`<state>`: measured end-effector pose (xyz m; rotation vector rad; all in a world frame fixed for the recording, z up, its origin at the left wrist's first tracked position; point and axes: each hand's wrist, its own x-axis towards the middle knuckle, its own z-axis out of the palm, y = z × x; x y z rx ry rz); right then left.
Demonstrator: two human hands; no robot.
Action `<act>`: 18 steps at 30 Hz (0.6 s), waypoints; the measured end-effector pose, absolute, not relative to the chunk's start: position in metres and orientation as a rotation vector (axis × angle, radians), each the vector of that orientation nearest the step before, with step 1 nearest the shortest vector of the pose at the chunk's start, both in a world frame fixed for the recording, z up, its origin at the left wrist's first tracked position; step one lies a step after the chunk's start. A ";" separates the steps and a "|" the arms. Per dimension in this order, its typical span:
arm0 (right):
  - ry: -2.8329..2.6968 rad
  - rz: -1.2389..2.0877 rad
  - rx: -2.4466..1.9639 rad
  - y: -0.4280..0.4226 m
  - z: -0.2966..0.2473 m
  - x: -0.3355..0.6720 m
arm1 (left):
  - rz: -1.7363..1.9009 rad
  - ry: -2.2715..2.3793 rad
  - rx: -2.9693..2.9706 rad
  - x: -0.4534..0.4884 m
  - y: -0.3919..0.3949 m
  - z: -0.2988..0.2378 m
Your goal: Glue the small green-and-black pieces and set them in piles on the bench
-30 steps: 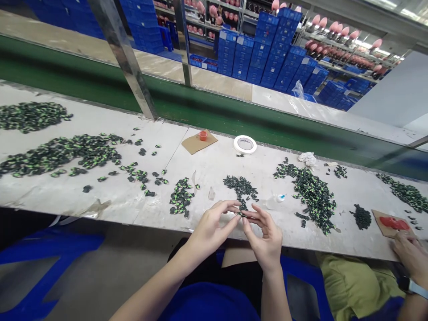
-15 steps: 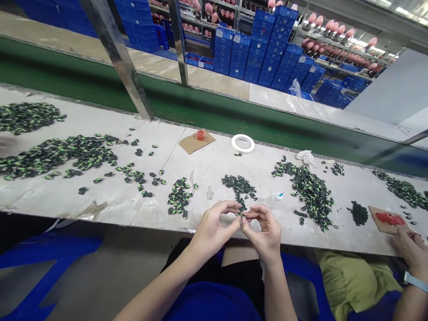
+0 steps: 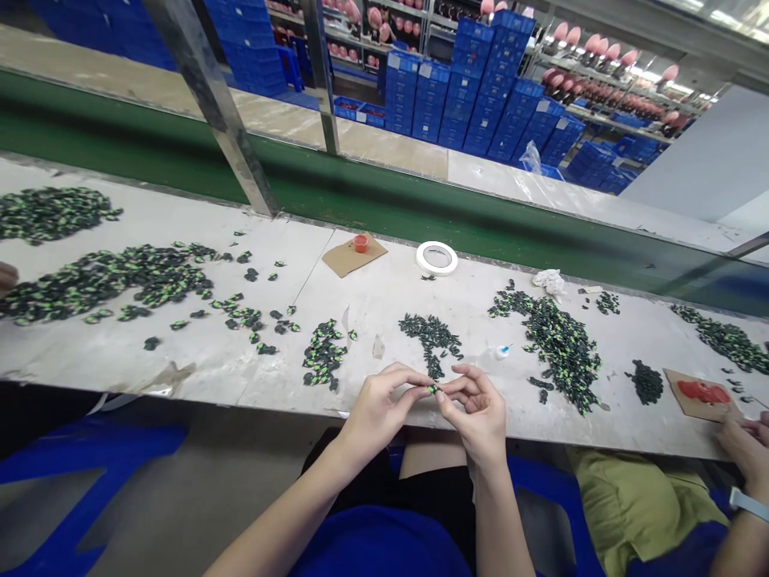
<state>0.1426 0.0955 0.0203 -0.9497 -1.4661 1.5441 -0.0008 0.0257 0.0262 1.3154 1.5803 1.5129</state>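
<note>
Both hands meet over the table's near edge around one small black-and-green piece. My left hand pinches it between thumb and fingertips from the left. My right hand grips the same piece from the right with thumb and forefinger, its other fingers curled loosely. Just beyond the fingertips lies a heap of small dark parts. Left of it is a cluster of black-and-green pieces; a larger pile of them spreads to the right. The piece's finer details are too small to make out.
A white tape roll and a red pot on cardboard stand at the back. A small white bottle with a blue tip is right of centre. A co-worker's hand is beside a card with red paste.
My left fingers have closed in from a rounder, more open curve, and the piece shows more clearly between both hands. At far left, another person's fingers have come into clearer view.
</note>
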 end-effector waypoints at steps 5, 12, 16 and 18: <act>-1.410 1.594 -0.975 0.097 0.023 0.138 | 1.591 1.521 1.507 -0.003 0.026 0.023; -1.405 1.624 -1.017 0.099 0.025 0.140 | 1.661 1.609 1.860 0.002 0.024 0.028; -1.491 1.606 -0.986 0.098 0.025 0.146 | 1.615 1.611 2.039 0.001 0.023 0.032; -1.518 1.562 -0.985 0.097 0.024 0.149 | 1.540 1.574 2.126 -0.001 0.025 0.032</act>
